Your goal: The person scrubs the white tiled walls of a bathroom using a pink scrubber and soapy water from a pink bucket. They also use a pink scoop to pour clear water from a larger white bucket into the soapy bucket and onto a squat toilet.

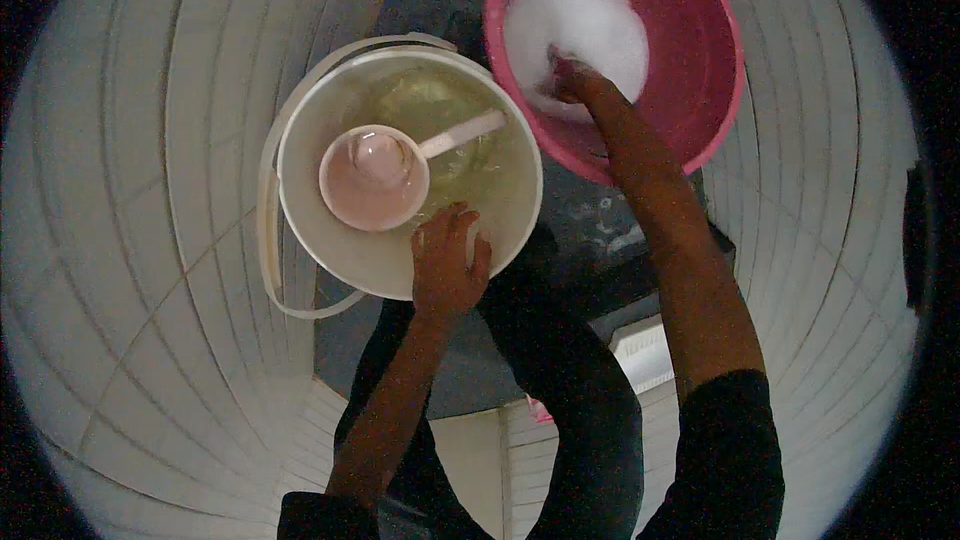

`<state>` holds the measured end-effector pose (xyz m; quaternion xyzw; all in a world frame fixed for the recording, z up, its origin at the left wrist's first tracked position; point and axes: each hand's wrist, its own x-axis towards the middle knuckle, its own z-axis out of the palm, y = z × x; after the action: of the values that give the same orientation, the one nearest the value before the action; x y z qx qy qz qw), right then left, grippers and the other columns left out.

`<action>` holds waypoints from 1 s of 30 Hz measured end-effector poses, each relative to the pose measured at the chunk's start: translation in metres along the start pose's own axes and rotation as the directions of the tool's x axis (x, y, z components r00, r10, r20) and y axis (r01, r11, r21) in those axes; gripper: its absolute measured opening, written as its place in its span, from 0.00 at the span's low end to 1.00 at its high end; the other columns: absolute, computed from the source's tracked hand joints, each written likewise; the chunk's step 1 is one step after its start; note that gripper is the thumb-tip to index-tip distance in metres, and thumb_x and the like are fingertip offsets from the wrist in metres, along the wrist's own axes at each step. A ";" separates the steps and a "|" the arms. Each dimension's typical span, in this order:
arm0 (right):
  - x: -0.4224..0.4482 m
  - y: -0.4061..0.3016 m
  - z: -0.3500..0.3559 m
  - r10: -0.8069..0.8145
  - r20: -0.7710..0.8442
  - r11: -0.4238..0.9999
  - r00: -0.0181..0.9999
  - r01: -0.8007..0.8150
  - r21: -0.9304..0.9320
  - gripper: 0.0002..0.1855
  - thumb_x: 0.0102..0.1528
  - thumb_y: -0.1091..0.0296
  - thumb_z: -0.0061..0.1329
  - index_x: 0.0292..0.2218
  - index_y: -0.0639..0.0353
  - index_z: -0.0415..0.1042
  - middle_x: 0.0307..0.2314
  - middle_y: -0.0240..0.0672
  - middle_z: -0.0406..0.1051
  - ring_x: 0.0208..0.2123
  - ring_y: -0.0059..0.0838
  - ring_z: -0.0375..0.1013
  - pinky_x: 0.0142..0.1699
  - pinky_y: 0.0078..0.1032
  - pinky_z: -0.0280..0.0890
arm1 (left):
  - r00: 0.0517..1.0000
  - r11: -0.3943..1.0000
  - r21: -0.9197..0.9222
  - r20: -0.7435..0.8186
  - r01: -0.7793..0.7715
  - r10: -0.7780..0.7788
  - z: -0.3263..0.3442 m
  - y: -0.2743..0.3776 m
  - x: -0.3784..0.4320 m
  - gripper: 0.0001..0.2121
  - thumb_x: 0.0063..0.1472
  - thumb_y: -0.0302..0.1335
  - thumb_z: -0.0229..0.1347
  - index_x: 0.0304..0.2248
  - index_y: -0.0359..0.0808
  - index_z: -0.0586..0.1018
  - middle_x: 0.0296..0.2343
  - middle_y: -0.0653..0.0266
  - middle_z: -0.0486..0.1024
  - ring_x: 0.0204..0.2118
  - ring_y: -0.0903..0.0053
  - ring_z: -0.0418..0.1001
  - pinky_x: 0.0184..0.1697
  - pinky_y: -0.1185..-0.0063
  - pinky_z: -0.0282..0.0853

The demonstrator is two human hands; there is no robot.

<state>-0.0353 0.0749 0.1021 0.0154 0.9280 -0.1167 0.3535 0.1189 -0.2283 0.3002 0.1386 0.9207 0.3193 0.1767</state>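
A white plastic bucket (300,240) with water in it stands before me. In it floats a pinkish plastic dipper (375,219), its handle towards the upper right. My left hand (452,262) reaches over the bucket's near rim, fingers spread at the water; no object can be made out in it. At the upper right, beside the bucket, stands a pink plastic basin (686,52) with white foam (592,15) in it. My right hand (574,82) dips into the foam at its lower edge. Its fingers are blurred and partly hidden, so its grip cannot be told.
The bucket's pale handle (268,240) hangs on its left side. The dark floor (592,221) looks wet. Pale tiled walls (112,202) rise on both sides. A white ridged object (645,352) lies right of my legs, and a small pink thing (538,410) is between them.
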 end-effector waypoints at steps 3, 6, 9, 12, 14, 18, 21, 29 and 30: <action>0.001 0.006 0.024 -0.047 0.097 0.997 0.994 0.042 0.061 0.38 0.50 0.47 0.50 0.55 0.63 0.58 0.50 0.52 0.64 0.53 0.52 0.61 0.56 0.41 0.58 | 1.000 1.000 0.020 0.024 0.011 -0.012 -0.001 -0.003 0.001 0.15 0.57 0.27 0.51 0.44 0.33 0.70 0.45 0.48 0.68 0.50 0.53 0.64 0.56 0.60 0.54; -0.003 -0.004 0.039 -0.111 0.087 0.985 0.990 0.098 0.139 0.40 0.50 0.46 0.51 0.56 0.64 0.56 0.50 0.51 0.63 0.53 0.51 0.61 0.57 0.40 0.57 | 0.997 0.998 0.021 0.048 0.054 -0.055 0.003 -0.013 -0.002 0.14 0.56 0.27 0.51 0.43 0.33 0.72 0.45 0.49 0.69 0.49 0.53 0.64 0.56 0.59 0.54; -0.001 0.003 0.038 -0.124 0.002 0.962 0.992 0.120 0.246 0.43 0.49 0.46 0.52 0.57 0.64 0.54 0.51 0.50 0.63 0.53 0.50 0.61 0.57 0.39 0.56 | 0.999 0.999 0.000 0.017 0.050 -0.050 0.016 -0.024 -0.003 0.14 0.57 0.28 0.51 0.43 0.34 0.72 0.45 0.49 0.69 0.50 0.53 0.64 0.56 0.59 0.54; 0.003 0.006 0.023 -0.045 -0.193 0.842 0.980 0.141 0.521 0.45 0.48 0.45 0.53 0.58 0.65 0.53 0.51 0.49 0.62 0.54 0.48 0.61 0.58 0.38 0.54 | 0.998 0.999 -0.010 -0.029 0.049 -0.049 0.027 -0.031 -0.004 0.14 0.56 0.29 0.52 0.43 0.34 0.72 0.45 0.50 0.69 0.49 0.54 0.65 0.56 0.60 0.54; 0.003 -0.003 0.009 0.107 -0.339 0.618 0.935 0.204 0.759 0.47 0.48 0.45 0.54 0.58 0.65 0.51 0.52 0.49 0.62 0.54 0.48 0.61 0.58 0.38 0.54 | 0.997 0.997 0.000 -0.036 0.072 -0.072 0.023 -0.029 -0.002 0.14 0.56 0.28 0.53 0.42 0.34 0.72 0.45 0.51 0.69 0.49 0.55 0.65 0.56 0.60 0.55; 0.017 0.018 -0.026 0.200 -0.276 0.779 0.940 0.018 0.626 0.43 0.50 0.47 0.51 0.58 0.63 0.50 0.48 0.49 0.65 0.50 0.49 0.64 0.54 0.39 0.58 | 0.994 0.993 0.052 0.011 0.103 -0.104 -0.004 -0.009 0.007 0.12 0.55 0.28 0.52 0.39 0.35 0.73 0.43 0.55 0.70 0.49 0.61 0.66 0.54 0.63 0.55; 0.039 0.053 -0.013 0.180 -0.212 0.922 0.961 -0.089 0.378 0.38 0.53 0.49 0.48 0.57 0.61 0.54 0.46 0.48 0.67 0.48 0.47 0.66 0.52 0.39 0.60 | 0.996 0.996 0.036 0.003 0.086 -0.086 -0.026 0.009 0.014 0.13 0.54 0.28 0.52 0.40 0.35 0.73 0.43 0.53 0.70 0.48 0.58 0.66 0.54 0.61 0.55; 0.089 0.095 -0.011 -0.758 0.275 0.539 0.591 0.330 0.775 0.26 0.60 0.47 0.38 0.51 0.58 0.64 0.43 0.37 0.69 0.45 0.35 0.68 0.53 0.31 0.61 | 1.000 1.000 -0.025 0.007 0.013 -0.013 0.003 -0.001 0.010 0.13 0.55 0.28 0.53 0.40 0.36 0.72 0.41 0.52 0.70 0.47 0.55 0.65 0.53 0.60 0.56; 0.073 0.042 0.005 -0.665 -0.003 0.489 0.747 0.438 0.754 0.27 0.61 0.45 0.37 0.51 0.58 0.64 0.44 0.37 0.69 0.45 0.34 0.68 0.52 0.31 0.61 | 0.999 0.999 0.024 0.008 0.034 -0.034 -0.007 -0.009 0.007 0.13 0.54 0.27 0.53 0.40 0.35 0.72 0.41 0.51 0.70 0.47 0.55 0.65 0.53 0.59 0.56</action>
<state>-0.0821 0.1107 0.0413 -0.1676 0.6971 -0.5761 0.3925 0.1085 -0.2370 0.2980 0.1265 0.9258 0.3047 0.1844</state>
